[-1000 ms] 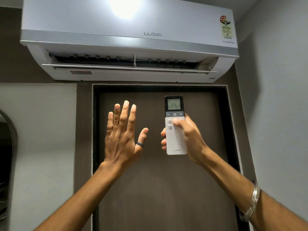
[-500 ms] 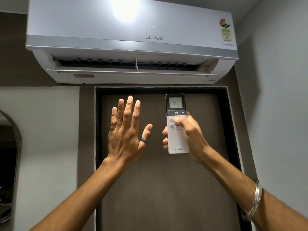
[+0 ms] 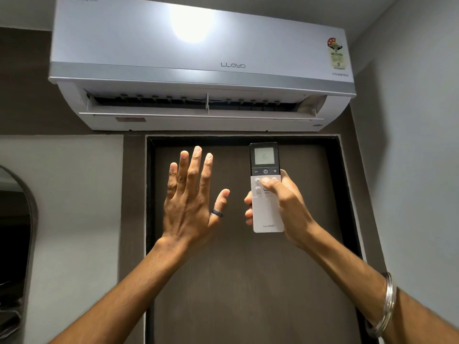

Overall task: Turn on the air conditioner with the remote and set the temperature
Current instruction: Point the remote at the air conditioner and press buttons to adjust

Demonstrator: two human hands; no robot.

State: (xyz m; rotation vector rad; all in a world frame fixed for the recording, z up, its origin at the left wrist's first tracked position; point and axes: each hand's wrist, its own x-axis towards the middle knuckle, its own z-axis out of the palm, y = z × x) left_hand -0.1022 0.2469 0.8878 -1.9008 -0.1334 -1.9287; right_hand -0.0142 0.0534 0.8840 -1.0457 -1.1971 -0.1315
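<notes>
A white Lloyd air conditioner (image 3: 198,70) hangs on the wall above a dark door, its lower flap open. My right hand (image 3: 288,207) grips a white remote (image 3: 267,214) upright, pointed at the unit, with the thumb resting on the small buttons below the power row. The remote's lit screen shows a faint number that looks like 16. My left hand (image 3: 191,202) is raised beside the remote, palm toward the unit, fingers spread, a dark ring on the thumb, holding nothing.
A dark brown door (image 3: 243,281) in a black frame fills the middle. A grey wall (image 3: 417,170) stands close on the right. At the left edge is an arched mirror (image 3: 15,244).
The view has tilted down a little, so the air conditioner sits lower in frame. The remote's number changed from 24 to what looks like 16. Both hands hold nearly the same pose.
</notes>
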